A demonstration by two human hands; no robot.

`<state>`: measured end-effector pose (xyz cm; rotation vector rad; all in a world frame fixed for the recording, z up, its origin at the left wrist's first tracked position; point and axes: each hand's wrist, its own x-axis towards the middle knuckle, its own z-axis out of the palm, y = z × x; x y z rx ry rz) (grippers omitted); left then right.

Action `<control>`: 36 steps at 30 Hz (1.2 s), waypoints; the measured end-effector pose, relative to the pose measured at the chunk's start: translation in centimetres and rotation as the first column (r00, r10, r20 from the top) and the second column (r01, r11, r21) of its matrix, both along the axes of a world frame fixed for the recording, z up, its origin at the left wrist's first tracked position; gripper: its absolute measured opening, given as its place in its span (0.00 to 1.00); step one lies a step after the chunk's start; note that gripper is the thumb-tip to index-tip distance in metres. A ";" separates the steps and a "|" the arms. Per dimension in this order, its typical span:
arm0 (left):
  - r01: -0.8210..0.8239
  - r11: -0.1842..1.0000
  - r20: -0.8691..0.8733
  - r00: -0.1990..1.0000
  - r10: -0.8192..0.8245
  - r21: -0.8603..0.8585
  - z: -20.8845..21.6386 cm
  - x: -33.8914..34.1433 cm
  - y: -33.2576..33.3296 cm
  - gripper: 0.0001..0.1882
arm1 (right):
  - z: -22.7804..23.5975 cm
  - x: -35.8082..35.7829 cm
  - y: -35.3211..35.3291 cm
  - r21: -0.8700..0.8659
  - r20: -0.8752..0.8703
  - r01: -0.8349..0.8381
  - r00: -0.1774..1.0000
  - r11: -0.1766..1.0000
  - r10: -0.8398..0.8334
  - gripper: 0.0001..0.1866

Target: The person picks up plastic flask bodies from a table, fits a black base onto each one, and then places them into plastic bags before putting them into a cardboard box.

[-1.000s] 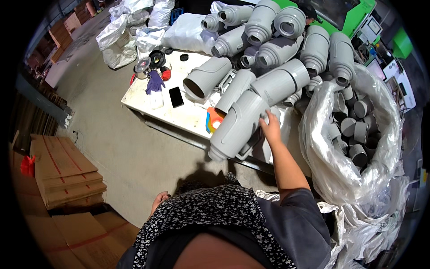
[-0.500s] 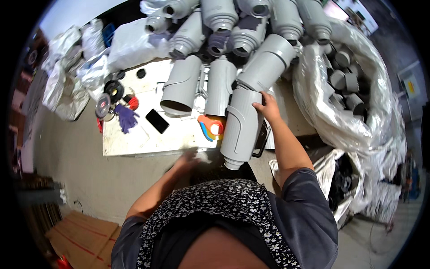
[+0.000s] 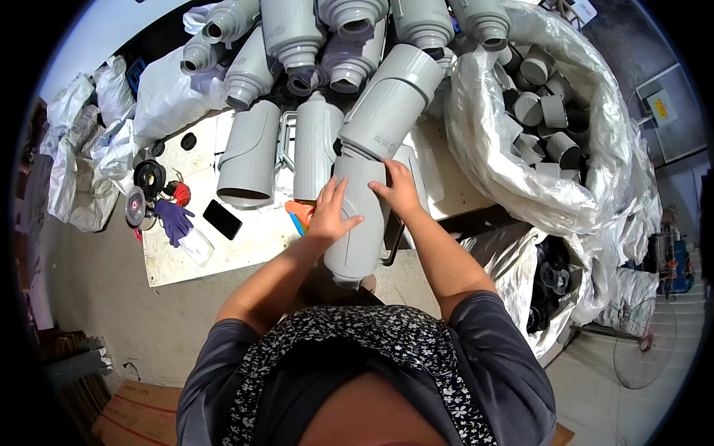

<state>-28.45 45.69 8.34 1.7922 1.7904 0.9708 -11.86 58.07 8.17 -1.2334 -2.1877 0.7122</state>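
Note:
A grey vacuum jug body (image 3: 355,245) lies slanting over the table's front edge, its narrow neck toward me and a dark handle along its right side. On its upper left side rests my left hand (image 3: 332,214), open, fingers spread and thumb apart. My right hand (image 3: 401,192) grips the jug's far right side, thumb on top. Against the jug's far end lies a wider grey cylinder (image 3: 390,100). To the left stand two more grey jug bodies, one open-ended (image 3: 249,156) and one with a handle (image 3: 317,149). An orange and blue object (image 3: 300,214) is partly covered by my left hand.
Several grey jugs (image 3: 294,33) are piled at the back. A plastic-lined sack (image 3: 476,167) of grey cups stands right, above a sack (image 3: 520,297) of black parts. A black phone (image 3: 222,219), purple glove (image 3: 174,221) and black rings (image 3: 150,177) lie on the white table (image 3: 167,264).
My left hand has come up from below the table edge onto the jug. My right hand stays at its far end. The whole view has shifted, with the table things now farther left.

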 end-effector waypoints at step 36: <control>0.164 0.982 -0.034 0.985 -0.168 -0.092 -1.7 -3.7 3.5 0.21 | -4.8 7.2 -0.6 -0.341 -0.100 -0.066 0.994 0.938 0.034 0.34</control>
